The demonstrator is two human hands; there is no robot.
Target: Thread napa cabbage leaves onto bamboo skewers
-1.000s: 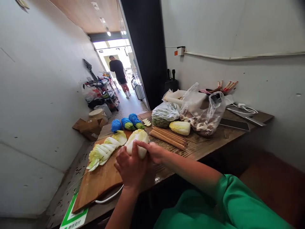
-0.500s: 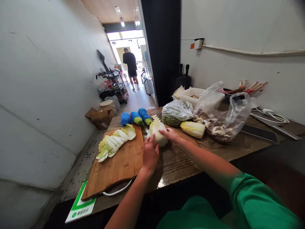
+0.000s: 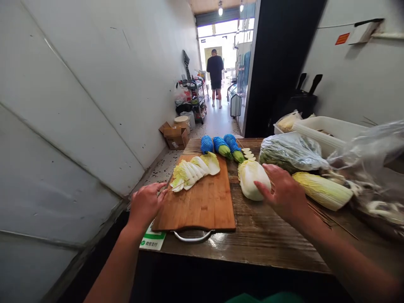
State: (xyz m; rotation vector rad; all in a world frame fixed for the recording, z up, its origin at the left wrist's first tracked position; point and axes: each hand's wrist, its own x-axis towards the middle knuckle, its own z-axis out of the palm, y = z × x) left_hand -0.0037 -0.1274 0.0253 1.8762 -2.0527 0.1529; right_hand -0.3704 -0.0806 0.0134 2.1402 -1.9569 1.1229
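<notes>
My left hand (image 3: 147,203) is at the left edge of the wooden cutting board (image 3: 202,212). Its thumb and fingertips close on the end of a thin bamboo skewer (image 3: 176,186), which runs into a row of napa cabbage slices (image 3: 193,170) lying on the board. My right hand (image 3: 282,187) is at the right side of a cut napa cabbage (image 3: 251,179) on the table, thumb and fingers apart. Its thumb overlaps the cabbage; whether it presses on it I cannot tell.
Blue-netted zucchini (image 3: 222,146) lie behind the board, white slices (image 3: 248,154) beside them. At right are a bag of greens (image 3: 290,151), another napa cabbage (image 3: 323,189), loose skewers (image 3: 318,214), bagged mushrooms (image 3: 381,206) and a white tub (image 3: 322,126). A person (image 3: 215,73) stands far back.
My left hand has left the whole cabbage and moved left to the skewer in the slices. My right hand stays beside the cabbage with its fingers apart. The view has turned left.
</notes>
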